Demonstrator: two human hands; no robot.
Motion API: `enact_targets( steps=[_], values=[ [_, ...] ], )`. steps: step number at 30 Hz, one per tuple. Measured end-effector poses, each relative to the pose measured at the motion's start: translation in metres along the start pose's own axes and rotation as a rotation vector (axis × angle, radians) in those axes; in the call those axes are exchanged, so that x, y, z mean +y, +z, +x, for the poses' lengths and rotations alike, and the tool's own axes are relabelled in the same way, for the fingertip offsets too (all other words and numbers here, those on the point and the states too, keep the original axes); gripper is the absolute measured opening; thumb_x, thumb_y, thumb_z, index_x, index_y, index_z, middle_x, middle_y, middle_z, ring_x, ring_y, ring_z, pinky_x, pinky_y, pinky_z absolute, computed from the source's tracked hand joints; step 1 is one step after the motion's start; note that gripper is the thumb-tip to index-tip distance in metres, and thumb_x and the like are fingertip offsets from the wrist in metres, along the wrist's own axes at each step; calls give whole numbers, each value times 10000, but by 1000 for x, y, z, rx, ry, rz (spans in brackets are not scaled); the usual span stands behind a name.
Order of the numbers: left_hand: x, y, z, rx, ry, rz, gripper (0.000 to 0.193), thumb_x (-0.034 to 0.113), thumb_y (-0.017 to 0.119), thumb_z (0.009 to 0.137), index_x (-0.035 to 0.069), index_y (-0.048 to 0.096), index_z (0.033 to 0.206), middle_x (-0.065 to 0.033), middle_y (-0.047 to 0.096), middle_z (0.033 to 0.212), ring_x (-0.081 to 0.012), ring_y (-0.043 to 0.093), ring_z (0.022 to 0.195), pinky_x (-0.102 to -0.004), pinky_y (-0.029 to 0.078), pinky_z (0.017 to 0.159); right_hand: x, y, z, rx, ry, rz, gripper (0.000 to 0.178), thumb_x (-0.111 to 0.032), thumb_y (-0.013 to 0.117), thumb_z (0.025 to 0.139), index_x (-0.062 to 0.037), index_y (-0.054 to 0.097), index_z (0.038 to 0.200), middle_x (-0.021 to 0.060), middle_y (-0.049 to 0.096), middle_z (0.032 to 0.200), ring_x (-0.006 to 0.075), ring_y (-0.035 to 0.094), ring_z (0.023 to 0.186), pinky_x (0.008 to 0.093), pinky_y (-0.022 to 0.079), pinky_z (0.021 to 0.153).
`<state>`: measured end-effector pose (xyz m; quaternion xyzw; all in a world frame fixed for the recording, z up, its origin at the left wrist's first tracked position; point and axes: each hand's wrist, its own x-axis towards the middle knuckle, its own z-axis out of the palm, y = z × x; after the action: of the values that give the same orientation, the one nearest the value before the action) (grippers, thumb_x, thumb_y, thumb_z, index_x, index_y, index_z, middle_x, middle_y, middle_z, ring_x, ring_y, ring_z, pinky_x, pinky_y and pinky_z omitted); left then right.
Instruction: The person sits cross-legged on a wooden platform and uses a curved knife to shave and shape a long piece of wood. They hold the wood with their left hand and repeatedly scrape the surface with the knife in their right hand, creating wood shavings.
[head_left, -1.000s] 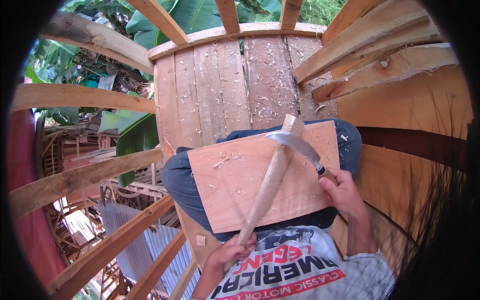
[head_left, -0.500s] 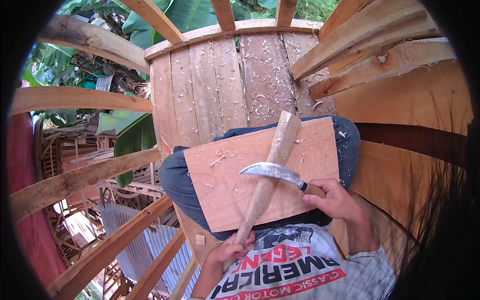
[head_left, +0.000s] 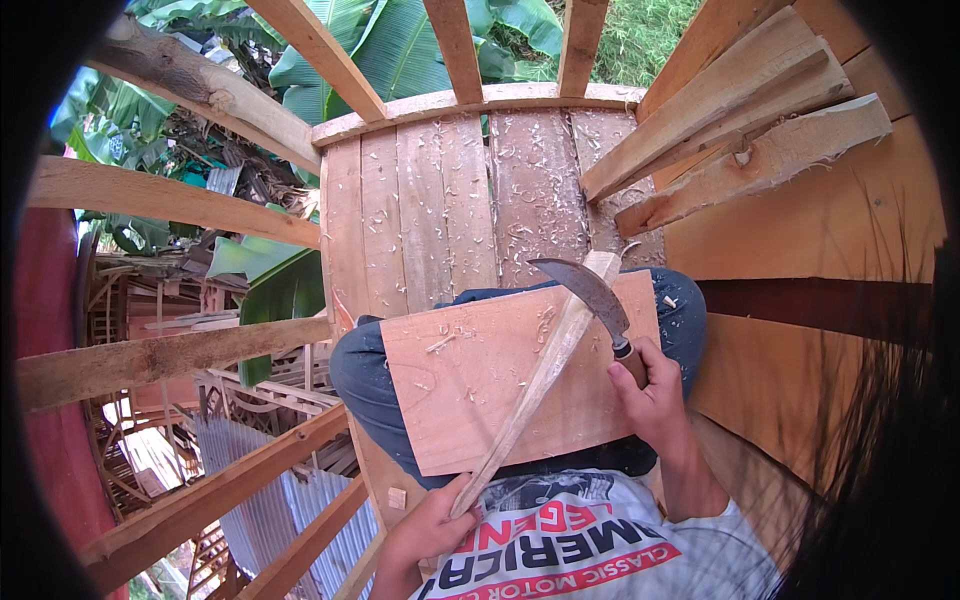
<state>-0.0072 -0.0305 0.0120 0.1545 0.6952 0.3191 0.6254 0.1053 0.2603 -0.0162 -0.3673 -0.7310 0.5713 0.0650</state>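
Note:
My right hand [head_left: 650, 392] is closed round the brown handle of a curved sickle-like knife [head_left: 592, 293]. Its dark, hooked blade lies over the upper part of a long, squared wooden stick [head_left: 535, 392], point to the left; whether it touches the wood I cannot tell. My left hand [head_left: 437, 520] grips the stick's near end, low by my shirt. The stick slants away to the right across a flat wooden board [head_left: 440, 372] that rests on my lap. A few curled shavings lie on the board.
Shavings litter the plank floor [head_left: 420, 215] ahead. Wooden slats [head_left: 170, 355] form a railing on the left, and rough timber pieces [head_left: 760, 160] lean at the right beside a plank wall [head_left: 810, 210]. Beyond the railing are banana leaves [head_left: 385, 65] and corrugated sheets [head_left: 255, 530].
The knife has moved up and away along the stick, and its blade has turned to point more upward. The stick has rolled or shifted slightly in my left hand.

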Motion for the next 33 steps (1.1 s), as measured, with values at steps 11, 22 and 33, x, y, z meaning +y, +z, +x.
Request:
enact_targets(
  steps=[11, 22, 33],
  values=[
    [72, 5, 9, 739, 469, 226, 348, 292, 639, 828, -2, 517, 966, -220, 591, 673, -382, 613, 629, -404, 471, 578, 0, 25, -2, -274, -135, 489, 101, -119, 521, 904, -31, 477, 879, -3, 428, 600, 67, 396, 443, 208, 316, 388],
    [130, 22, 27, 771, 704, 264, 309, 272, 653, 828, 4, 535, 926, -216, 589, 686, -391, 615, 664, -409, 471, 578, 21, -5, -9, -305, -356, 679, 450, -367, 483, 945, -27, 472, 651, -2, 419, 505, 62, 374, 436, 226, 273, 396],
    [121, 31, 12, 580, 596, 154, 291, 201, 645, 840, -31, 545, 984, -230, 600, 772, -352, 634, 732, -382, 470, 641, -15, -16, 3, -25, -623, -135, 488, -406, 657, 833, 9, 491, 638, 121, 399, 513, 181, 419, 430, 304, 353, 432]
  ],
)
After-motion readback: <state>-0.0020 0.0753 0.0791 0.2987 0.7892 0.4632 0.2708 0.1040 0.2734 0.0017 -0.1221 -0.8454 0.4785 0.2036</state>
